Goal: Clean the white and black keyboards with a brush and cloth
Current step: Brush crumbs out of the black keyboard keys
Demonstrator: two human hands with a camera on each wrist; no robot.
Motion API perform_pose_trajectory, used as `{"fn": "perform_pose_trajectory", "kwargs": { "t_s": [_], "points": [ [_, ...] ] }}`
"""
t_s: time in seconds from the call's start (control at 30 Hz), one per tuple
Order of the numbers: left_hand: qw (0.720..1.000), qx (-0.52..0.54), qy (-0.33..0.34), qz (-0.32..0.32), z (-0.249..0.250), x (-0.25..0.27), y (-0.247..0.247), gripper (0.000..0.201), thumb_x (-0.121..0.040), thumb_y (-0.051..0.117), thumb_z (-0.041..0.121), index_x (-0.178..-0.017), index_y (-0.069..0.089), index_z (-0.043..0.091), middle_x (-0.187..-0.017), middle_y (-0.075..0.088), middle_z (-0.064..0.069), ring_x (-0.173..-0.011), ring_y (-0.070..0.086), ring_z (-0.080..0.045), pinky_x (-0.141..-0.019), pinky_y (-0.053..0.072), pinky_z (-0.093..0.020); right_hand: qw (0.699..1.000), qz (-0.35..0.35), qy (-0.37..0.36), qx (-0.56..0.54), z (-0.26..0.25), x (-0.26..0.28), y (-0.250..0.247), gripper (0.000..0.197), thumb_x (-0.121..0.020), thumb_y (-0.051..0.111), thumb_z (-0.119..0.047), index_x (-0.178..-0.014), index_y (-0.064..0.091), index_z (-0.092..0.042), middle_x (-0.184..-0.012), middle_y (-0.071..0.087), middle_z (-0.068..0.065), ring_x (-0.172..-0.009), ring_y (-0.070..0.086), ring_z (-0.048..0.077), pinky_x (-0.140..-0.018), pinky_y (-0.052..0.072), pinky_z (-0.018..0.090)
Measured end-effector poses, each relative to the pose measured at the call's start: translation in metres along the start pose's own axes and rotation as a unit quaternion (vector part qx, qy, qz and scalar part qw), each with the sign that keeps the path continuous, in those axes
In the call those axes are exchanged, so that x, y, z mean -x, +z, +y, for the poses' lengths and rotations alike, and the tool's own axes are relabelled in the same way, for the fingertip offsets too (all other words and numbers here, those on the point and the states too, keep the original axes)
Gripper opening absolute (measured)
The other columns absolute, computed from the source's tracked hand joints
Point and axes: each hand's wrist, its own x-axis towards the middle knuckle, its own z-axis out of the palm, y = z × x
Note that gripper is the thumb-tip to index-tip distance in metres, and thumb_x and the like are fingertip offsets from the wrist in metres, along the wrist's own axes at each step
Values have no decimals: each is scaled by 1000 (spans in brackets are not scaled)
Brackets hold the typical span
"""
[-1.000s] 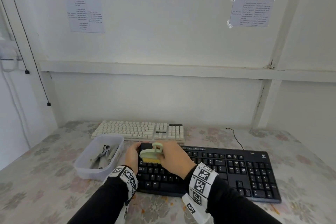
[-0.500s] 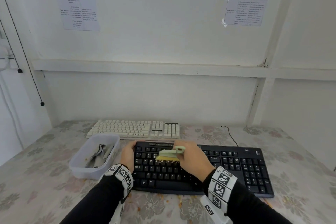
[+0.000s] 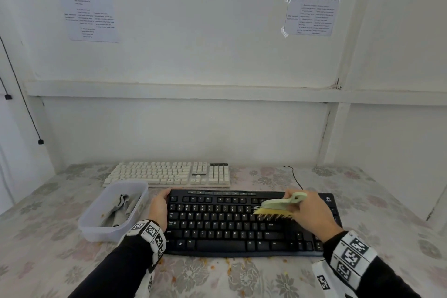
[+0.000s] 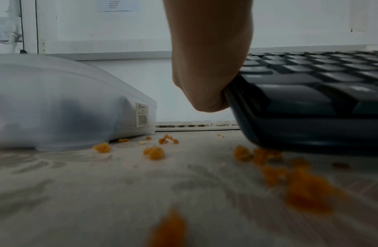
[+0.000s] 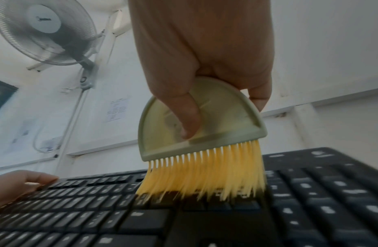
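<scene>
The black keyboard [image 3: 232, 222] lies in front of me on the flowered table. My right hand [image 3: 307, 213] grips a pale green brush [image 3: 281, 205] with yellow bristles [image 5: 202, 173] that touch the keys right of the middle. The thumb lies across the brush's flat back [image 5: 188, 120]. My left hand [image 3: 160, 208] holds the keyboard's left edge [image 4: 236, 93], fingers curled over its far corner. The white keyboard [image 3: 169, 174] sits behind, near the wall. A grey cloth [image 3: 121, 210] lies in a clear plastic tub [image 3: 96, 227] left of the black keyboard.
Orange crumbs [image 4: 156, 152] are scattered on the tablecloth [image 3: 242, 278] in front of and left of the black keyboard. A thin black cable [image 3: 294, 174] runs from behind the keyboard toward the wall. A wall fan [image 5: 42, 31] hangs high up on the left.
The right hand has swept the brush rightward across the black keyboard, from its left part to right of the middle. The left hand has stayed on the keyboard's left edge.
</scene>
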Motion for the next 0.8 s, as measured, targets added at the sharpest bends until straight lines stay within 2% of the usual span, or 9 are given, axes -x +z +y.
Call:
{"fn": "perform_pose_trajectory", "kwargs": {
  "t_s": [0.07,0.13,0.27,0.33,0.4,0.5,0.6,0.7,0.8],
  "points": [
    [1000,0,1,6,1,0,0,40,-99,35,31,-88,66,8,-78,66,-14,-72,61,-29,-68,49,-37,1000,8,24,-9,14,3,-8,44,-80,62,-6,-58,45,-40,-75,62,-1,-73,59,21,-64,47,33],
    [1000,-4,4,9,1,0,0,40,-99,34,31,-88,66,8,-77,66,-14,-72,61,-30,-68,49,-37,998,18,55,-23,29,5,-16,44,-80,63,-2,-62,46,-38,-74,60,0,-71,57,21,-59,43,28],
    [1000,-1,12,6,-1,1,1,40,-98,36,30,-81,65,9,-66,67,-11,-58,64,-26,-66,48,-36,994,27,103,-4,56,2,-31,46,-80,61,0,-62,44,-38,-67,58,5,-64,55,24,-54,40,29],
    [1000,3,14,8,-1,-2,0,39,-98,37,30,-80,65,9,-66,67,-11,-53,65,-24,-66,48,-37,992,27,121,4,66,1,-39,44,-80,61,-1,-62,43,-37,-69,58,9,-61,52,23,-51,36,26],
    [1000,12,14,8,-1,-4,-1,39,-98,36,30,-80,64,10,-62,67,-10,-51,66,-23,-65,47,-37,990,28,140,13,74,0,-45,43,-80,61,-1,-61,42,-35,-74,57,11,-64,52,24,-53,36,28],
    [1000,16,15,3,-3,-7,-2,40,-99,34,29,-82,64,10,-71,67,-12,-49,66,-22,-65,46,-37,986,32,163,23,83,3,-52,43,-79,60,1,-62,42,-35,-70,54,7,-69,52,25,-53,33,26],
    [1000,18,18,-4,-5,-7,-2,39,-100,34,28,-82,63,9,-62,68,-9,-48,66,-22,-65,45,-37,979,42,195,48,86,7,-62,34,-81,57,-2,-69,46,-32,-75,55,10,-75,55,28,-55,37,27],
    [1000,13,22,-2,-4,-7,-2,39,-99,34,28,-82,64,11,-61,68,-8,-60,65,-26,-66,46,-36,971,71,208,96,82,11,-70,19,-79,55,-4,-86,58,-21,-77,57,11,-80,59,31,-61,43,29],
    [1000,10,21,-3,-3,-5,-1,40,-99,33,29,-82,64,10,-65,68,-11,-52,66,-24,-65,45,-36,981,76,167,57,52,16,-73,25,-77,53,3,-84,54,-21,-68,52,6,-71,56,29,-57,38,27]
  ]
}}
